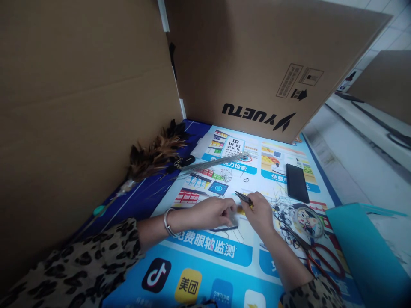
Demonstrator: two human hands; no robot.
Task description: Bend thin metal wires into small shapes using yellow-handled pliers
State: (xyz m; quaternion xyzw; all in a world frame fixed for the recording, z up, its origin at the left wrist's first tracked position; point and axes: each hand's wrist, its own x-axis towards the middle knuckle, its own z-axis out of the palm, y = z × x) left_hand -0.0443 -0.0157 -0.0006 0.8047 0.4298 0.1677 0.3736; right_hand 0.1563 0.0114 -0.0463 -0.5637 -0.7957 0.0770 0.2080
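Observation:
My right hand [258, 214] is closed around a pair of small dark-tipped pliers [244, 199], whose jaws point up and to the left. Just left of it, my left hand [214, 212] has its fingers curled together in a pinch. What sits between those fingertips is too small to make out. Under the left hand lies a thin dark-edged flat piece [228, 228], partly covered by the fingers. Beyond both hands, a bundle of straight metal wires [218, 161] lies across the printed sheet, with a small dark loop [246, 180] nearer to me.
Brown feathers [154, 149] lie at the left by a cardboard wall [96, 77]. On the right are a black phone [297, 183], a tape roll [308, 221], several dark rings [282, 220], red-handled scissors [326, 259] and a teal box [362, 252]. Another cardboard panel [257, 55] stands behind.

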